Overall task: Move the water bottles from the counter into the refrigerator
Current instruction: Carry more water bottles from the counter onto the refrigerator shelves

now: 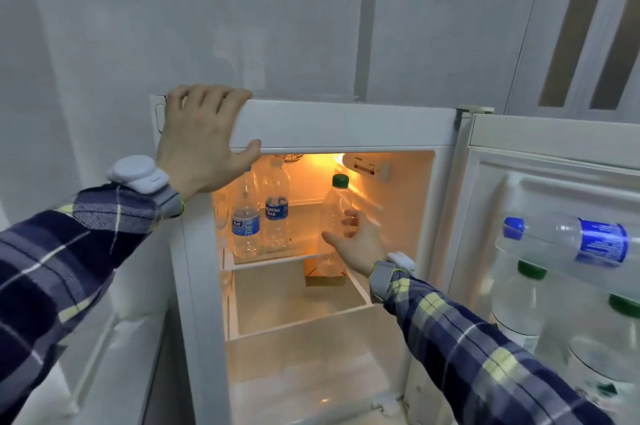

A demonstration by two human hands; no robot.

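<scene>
Green-capped clear plastic water bottle (333,206) stood upright on the lit refrigerator shelf (277,256), touching, just left of, the fingers (350,216) of the nearer right hand (358,242); grasping or released: undeterminable. Left hand (197,144) rested, fingers released, on the white refrigerator top (346,126).

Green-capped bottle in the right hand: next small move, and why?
Probably ease the green-capped bottle a little deeper and set it on the upper shelf, right of the two blue-label bottles. The right hand grips it upright, its base looks to hang at the shelf's front edge, and that spot looks free.
</scene>
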